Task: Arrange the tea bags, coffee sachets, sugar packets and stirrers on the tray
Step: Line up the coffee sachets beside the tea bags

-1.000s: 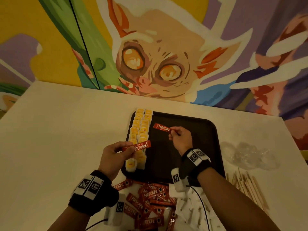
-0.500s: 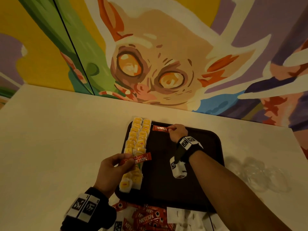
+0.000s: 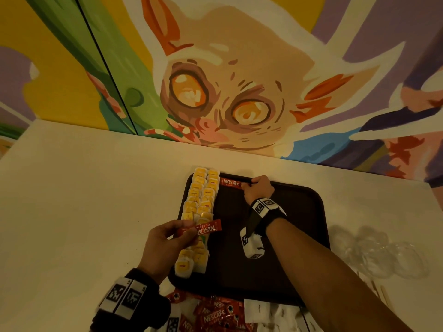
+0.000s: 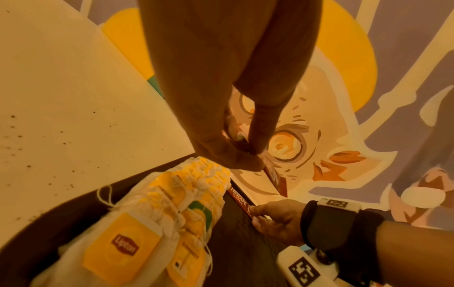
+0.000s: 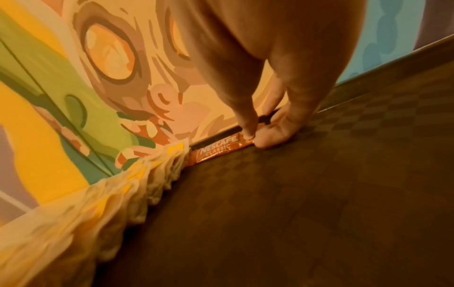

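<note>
Lying along the tray's [image 3: 318,212] far rim beside the tea bags [image 3: 200,207], one coffee sachet [image 3: 230,182] is pinched at its end by the right hand [image 3: 259,189]; the left hand [image 3: 165,245] pinches another sachet [image 3: 208,228] above the bags

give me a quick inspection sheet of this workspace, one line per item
surface: pale table carrying a dark tray.
job's things: two rows of tea bags along the tray's left edge; one coffee sachet at the far rim; loose coffee sachets and white packets in front of the tray; wooden stirrers at the right.
clutter: crumpled clear plastic right of the tray.
hands: right hand pinches the far sachet's end; left hand pinches a second sachet above the tea bags.
cables: nothing seen.
surroundings: painted mural wall.
</note>
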Demonstrator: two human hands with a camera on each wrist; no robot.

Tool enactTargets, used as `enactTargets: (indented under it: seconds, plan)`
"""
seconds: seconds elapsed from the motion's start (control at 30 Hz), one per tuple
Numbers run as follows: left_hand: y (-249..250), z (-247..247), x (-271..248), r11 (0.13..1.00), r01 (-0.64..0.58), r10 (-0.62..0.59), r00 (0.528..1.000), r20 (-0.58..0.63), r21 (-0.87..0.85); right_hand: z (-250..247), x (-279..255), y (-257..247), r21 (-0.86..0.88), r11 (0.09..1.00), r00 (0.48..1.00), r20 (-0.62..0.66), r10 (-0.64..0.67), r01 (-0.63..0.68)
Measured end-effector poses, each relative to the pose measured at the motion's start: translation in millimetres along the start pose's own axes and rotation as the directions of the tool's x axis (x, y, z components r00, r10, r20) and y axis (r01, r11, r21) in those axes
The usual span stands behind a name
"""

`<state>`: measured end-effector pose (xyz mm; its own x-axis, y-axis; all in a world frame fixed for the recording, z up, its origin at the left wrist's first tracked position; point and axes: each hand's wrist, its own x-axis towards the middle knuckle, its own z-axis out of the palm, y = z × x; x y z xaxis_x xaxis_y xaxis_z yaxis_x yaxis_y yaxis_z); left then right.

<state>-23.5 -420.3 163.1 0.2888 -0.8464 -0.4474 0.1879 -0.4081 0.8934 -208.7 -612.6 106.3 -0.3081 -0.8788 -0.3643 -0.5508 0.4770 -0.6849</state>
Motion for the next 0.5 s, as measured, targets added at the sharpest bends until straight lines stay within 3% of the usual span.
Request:
enactTargets:
  seconds: [0.17,0.5]
  plan:
    - [-2.5,-1.0,-1.2,1.0,0.015,-0.014,1.0,-0.003,0.022,3.4,-8.7,1.1,-0.113,0.984,0.991,-0.001,-0.136,0.135]
    - [-0.9,-0.9,1.0,1.0,0.015,-0.015,1.0,-0.006,-0.006,2.8,-5.8,1.1,-0.17,0.973,0.987,0.011,-0.158,0.157]
